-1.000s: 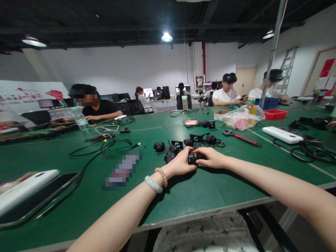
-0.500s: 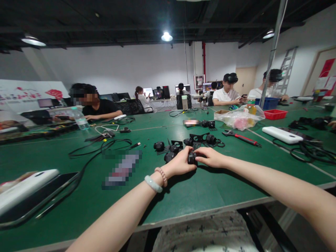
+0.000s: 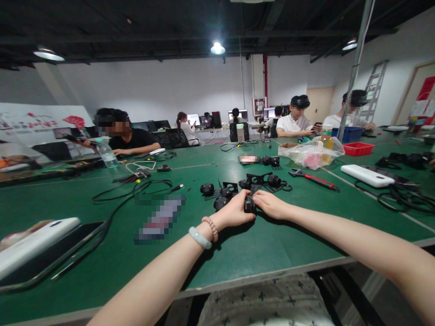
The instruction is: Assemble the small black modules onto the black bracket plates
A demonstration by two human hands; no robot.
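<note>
Since the last look, the person in the black shirt [image 3: 136,141] has lifted a dark thing [image 3: 70,138] higher, and the right hand [image 3: 272,204] has drawn its fingers in closer. The left hand [image 3: 238,209] is partly closed, with its thumb and fingers around a small black part [image 3: 249,204]. The right hand is mostly closed, and its fingertips touch the other side of that same part; I cannot tell how hard they press. The small black part is between the two hands, low over the green tabletop [image 3: 238,258], near its front edge. Just past the left hand are more round black pieces [image 3: 207,189] and flat black plates [image 3: 256,180]. A red and black wrench [image 3: 316,181] lies past the right hand. Farther right is a white box [image 3: 367,175]. A clear bag [image 3: 311,156] sits beside a red tray [image 3: 358,148].
</note>
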